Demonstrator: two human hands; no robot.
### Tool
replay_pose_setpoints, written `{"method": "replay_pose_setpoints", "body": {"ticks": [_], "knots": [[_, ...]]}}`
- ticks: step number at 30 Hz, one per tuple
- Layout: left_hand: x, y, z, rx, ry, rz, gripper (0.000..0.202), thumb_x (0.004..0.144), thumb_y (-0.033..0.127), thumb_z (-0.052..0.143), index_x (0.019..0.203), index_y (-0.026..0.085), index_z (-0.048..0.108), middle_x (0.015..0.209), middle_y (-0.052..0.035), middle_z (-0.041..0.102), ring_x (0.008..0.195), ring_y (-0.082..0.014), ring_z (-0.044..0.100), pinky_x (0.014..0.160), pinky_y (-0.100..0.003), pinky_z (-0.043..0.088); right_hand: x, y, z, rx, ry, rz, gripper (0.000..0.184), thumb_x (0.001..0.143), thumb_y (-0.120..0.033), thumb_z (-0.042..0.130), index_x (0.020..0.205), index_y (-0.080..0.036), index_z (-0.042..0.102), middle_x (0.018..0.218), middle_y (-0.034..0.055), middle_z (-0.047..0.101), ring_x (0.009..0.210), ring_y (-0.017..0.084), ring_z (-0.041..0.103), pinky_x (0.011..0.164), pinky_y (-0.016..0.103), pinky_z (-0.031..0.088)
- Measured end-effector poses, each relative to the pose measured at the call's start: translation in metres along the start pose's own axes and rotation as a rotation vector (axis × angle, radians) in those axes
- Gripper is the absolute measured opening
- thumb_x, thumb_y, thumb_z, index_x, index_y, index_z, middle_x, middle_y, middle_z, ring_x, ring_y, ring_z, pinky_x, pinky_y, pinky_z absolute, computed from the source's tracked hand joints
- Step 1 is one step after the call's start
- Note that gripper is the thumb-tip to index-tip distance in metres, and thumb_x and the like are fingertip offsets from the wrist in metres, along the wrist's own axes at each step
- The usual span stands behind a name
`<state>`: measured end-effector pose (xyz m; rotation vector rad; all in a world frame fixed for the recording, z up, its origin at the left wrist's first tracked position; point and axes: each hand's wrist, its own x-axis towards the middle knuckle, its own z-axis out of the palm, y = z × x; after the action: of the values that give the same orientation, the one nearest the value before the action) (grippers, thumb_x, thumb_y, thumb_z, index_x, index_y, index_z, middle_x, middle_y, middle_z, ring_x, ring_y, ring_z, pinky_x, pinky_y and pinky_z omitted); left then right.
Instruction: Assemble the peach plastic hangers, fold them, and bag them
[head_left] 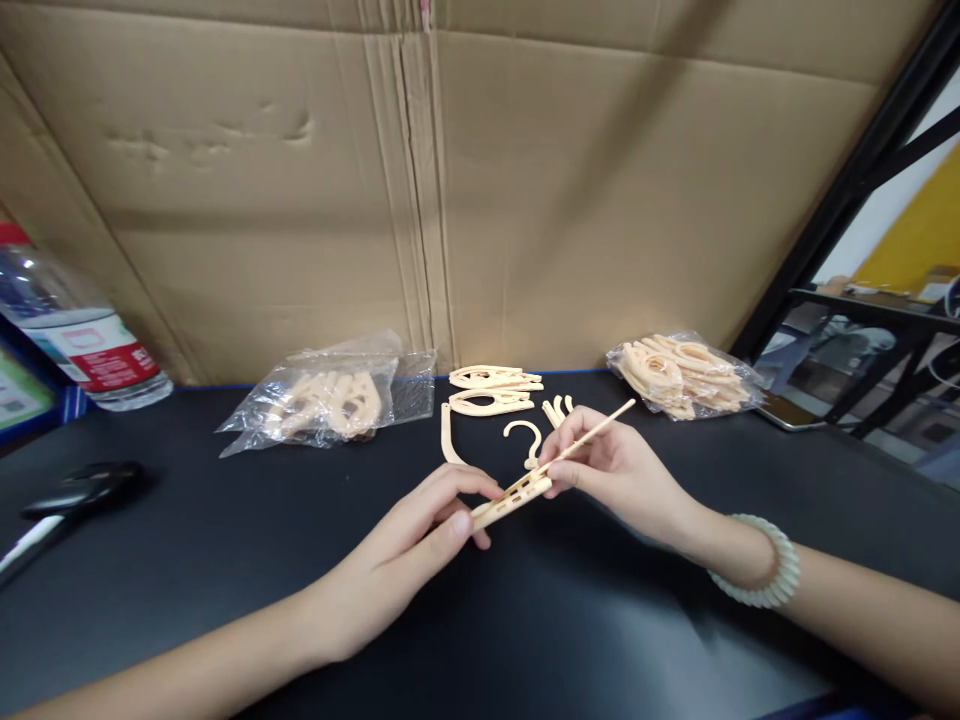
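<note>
Between thumb and fingers, my left hand (427, 525) pinches the lower end of a cream slotted plastic hanger piece (517, 497). My right hand (611, 475) is closed on a thin cream hanger arm (611, 415), which slants up to the right; its lower end meets the slotted piece. Just beyond my hands lies a loose hanger hook (525, 430). A curved hanger arm (448, 435) rests left of it. Behind are folded hangers (491, 402), and more hooks (559, 405) are partly hidden by my right hand.
Clear bags of cream hanger parts lie at the back left (330, 400) and back right (682, 370). A water bottle (90, 340) stands far left, near a black-handled tool (82, 488). Cardboard (300, 200) walls off the black table's (225, 540) rear; a phone-like slab (791, 412) lies right.
</note>
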<state>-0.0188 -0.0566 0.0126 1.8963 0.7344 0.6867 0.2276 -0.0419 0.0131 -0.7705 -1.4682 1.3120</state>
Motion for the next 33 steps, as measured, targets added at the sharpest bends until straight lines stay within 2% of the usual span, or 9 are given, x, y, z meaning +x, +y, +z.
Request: {"method": "replay_pose_setpoints", "body": {"ticks": [5, 8, 12, 15, 18, 20, 24, 27, 33], "knots": [[0.002, -0.002, -0.010, -0.153, -0.092, -0.139, 0.047, 0.098, 0.054, 0.033, 0.129, 0.025, 0.052, 0.087, -0.0017, 0.062, 0.091, -0.0232, 0.056, 0.091, -0.036, 0.034, -0.002, 0.006, 0.004, -0.075, -0.014, -0.064, 0.014, 0.080, -0.022, 0.072, 0.081, -0.017, 0.059, 0.083, 0.0005, 0.063, 0.068, 0.011, 0.065, 0.065, 0.026, 0.058], [0.007, 0.000, -0.014, -0.146, -0.130, -0.166, 0.054, 0.095, 0.059, 0.033, 0.130, 0.025, 0.055, 0.083, -0.0009, 0.061, 0.091, -0.0237, 0.054, 0.090, -0.034, 0.033, -0.004, 0.009, 0.003, -0.176, -0.025, -0.134, 0.007, 0.082, -0.021, 0.069, 0.085, -0.017, 0.065, 0.085, 0.0019, 0.062, 0.067, 0.011, 0.063, 0.065, 0.026, 0.057], [0.010, 0.006, -0.017, -0.114, -0.137, -0.221, 0.055, 0.093, 0.060, 0.036, 0.124, 0.026, 0.064, 0.072, 0.0007, 0.055, 0.081, -0.0213, 0.052, 0.080, -0.031, 0.035, -0.005, 0.011, 0.002, -0.312, -0.055, -0.231, 0.004, 0.086, -0.019, 0.065, 0.086, -0.017, 0.068, 0.087, 0.0037, 0.062, 0.068, 0.011, 0.061, 0.061, 0.026, 0.053], [0.011, 0.009, -0.017, -0.208, -0.122, -0.282, 0.057, 0.089, 0.063, 0.040, 0.122, 0.025, 0.067, 0.075, -0.0006, 0.059, 0.078, -0.0203, 0.050, 0.077, -0.031, 0.035, -0.004, 0.010, 0.001, -0.431, -0.076, -0.315, 0.008, 0.088, -0.017, 0.063, 0.084, -0.018, 0.069, 0.084, 0.0038, 0.064, 0.072, 0.013, 0.061, 0.063, 0.026, 0.052], [0.012, 0.008, -0.015, -0.377, -0.112, -0.324, 0.051, 0.085, 0.061, 0.052, 0.114, 0.023, 0.070, 0.093, -0.0033, 0.064, 0.083, -0.0203, 0.052, 0.078, -0.030, 0.037, -0.004, 0.009, 0.002, -0.528, -0.095, -0.413, 0.009, 0.089, -0.015, 0.062, 0.087, -0.019, 0.071, 0.079, 0.0030, 0.065, 0.073, 0.014, 0.061, 0.065, 0.027, 0.051], [0.014, 0.007, -0.013, -0.421, -0.095, -0.350, 0.048, 0.082, 0.059, 0.059, 0.109, 0.021, 0.070, 0.092, -0.0027, 0.063, 0.079, -0.0180, 0.051, 0.072, -0.027, 0.038, -0.005, 0.009, 0.003, -0.570, -0.107, -0.479, 0.010, 0.089, -0.015, 0.062, 0.090, -0.019, 0.072, 0.077, 0.0030, 0.066, 0.074, 0.014, 0.062, 0.068, 0.028, 0.051], [0.017, 0.006, -0.007, -0.324, -0.092, -0.354, 0.040, 0.080, 0.050, 0.067, 0.103, 0.017, 0.068, 0.077, 0.0015, 0.057, 0.068, -0.0127, 0.045, 0.062, -0.023, 0.034, -0.007, 0.009, 0.007, -0.597, -0.116, -0.510, 0.011, 0.089, -0.015, 0.063, 0.092, -0.019, 0.072, 0.081, 0.0046, 0.067, 0.075, 0.014, 0.063, 0.068, 0.027, 0.052], [0.017, 0.005, -0.005, -0.237, -0.089, -0.302, 0.034, 0.085, 0.045, 0.064, 0.098, 0.015, 0.067, 0.078, 0.0010, 0.058, 0.069, -0.0121, 0.046, 0.063, -0.022, 0.035, -0.008, 0.010, 0.009, -0.610, -0.124, -0.513, 0.011, 0.090, -0.018, 0.062, 0.094, -0.020, 0.072, 0.085, 0.0054, 0.067, 0.077, 0.014, 0.064, 0.068, 0.027, 0.053], [0.012, 0.003, -0.002, -0.002, -0.073, -0.301, 0.036, 0.090, 0.048, 0.055, 0.091, 0.014, 0.065, 0.062, 0.0054, 0.046, 0.053, -0.0084, 0.035, 0.047, -0.019, 0.026, -0.011, 0.012, 0.010, -0.665, -0.126, -0.526, 0.012, 0.091, -0.018, 0.060, 0.092, -0.020, 0.072, 0.086, 0.0053, 0.067, 0.077, 0.014, 0.065, 0.068, 0.026, 0.054]]}}
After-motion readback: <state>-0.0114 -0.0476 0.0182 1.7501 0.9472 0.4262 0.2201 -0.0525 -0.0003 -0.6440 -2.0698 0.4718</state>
